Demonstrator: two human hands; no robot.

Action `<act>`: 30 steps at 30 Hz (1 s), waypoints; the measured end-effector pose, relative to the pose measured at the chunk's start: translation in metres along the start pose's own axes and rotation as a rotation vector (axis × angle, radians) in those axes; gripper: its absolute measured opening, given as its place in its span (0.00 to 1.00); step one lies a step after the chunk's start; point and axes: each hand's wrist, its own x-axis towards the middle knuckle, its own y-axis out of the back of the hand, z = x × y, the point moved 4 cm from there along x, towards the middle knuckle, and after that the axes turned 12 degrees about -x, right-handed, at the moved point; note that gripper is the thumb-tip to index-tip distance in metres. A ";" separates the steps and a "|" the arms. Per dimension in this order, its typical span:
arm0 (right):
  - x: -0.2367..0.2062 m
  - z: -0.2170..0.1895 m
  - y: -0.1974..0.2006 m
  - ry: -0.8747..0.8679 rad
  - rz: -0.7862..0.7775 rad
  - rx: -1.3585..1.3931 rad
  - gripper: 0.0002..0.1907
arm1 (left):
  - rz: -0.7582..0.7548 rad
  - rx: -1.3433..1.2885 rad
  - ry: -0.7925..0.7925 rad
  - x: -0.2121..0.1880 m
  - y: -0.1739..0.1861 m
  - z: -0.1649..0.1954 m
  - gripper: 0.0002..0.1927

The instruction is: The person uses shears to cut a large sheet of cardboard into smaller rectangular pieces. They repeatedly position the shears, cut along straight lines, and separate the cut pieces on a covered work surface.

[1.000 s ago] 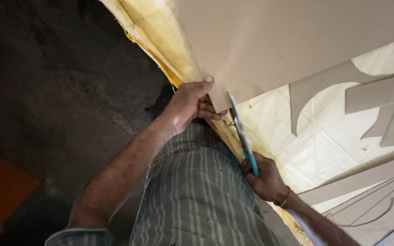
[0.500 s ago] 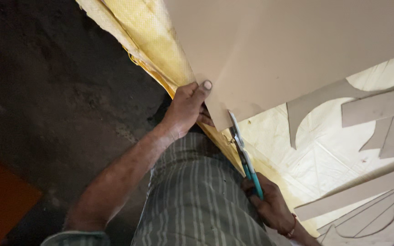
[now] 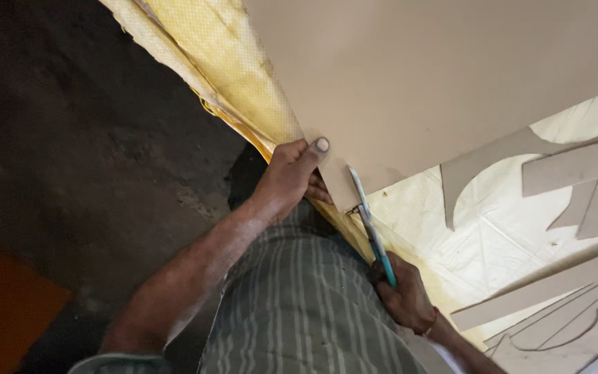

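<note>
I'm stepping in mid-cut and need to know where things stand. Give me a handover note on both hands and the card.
Left hand: pinches the near corner of the big brown card sheet.
Right hand: grips teal-handled scissors, blades at the sheet's edge beside the left hand.
Done: cut card shapes lie to the right on the pale woven sheet.
Left: the big sheet is mostly uncut.
</note>
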 end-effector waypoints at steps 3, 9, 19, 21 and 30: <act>-0.006 -0.018 0.012 0.163 -0.018 0.173 0.02 | -0.034 0.018 0.015 0.003 0.002 0.005 0.27; 0.006 -0.031 0.021 0.065 -0.073 0.158 0.09 | -0.032 0.083 0.053 0.004 0.005 0.009 0.27; 0.003 -0.048 0.028 -0.039 -0.079 0.129 0.10 | 0.069 0.094 0.055 0.017 0.017 0.047 0.27; 0.000 -0.056 0.034 -0.196 -0.126 0.224 0.15 | 0.013 0.136 0.010 0.021 0.016 0.060 0.29; 0.027 -0.062 0.032 -0.178 -0.136 0.056 0.12 | -0.040 0.118 -0.011 0.016 0.012 0.073 0.29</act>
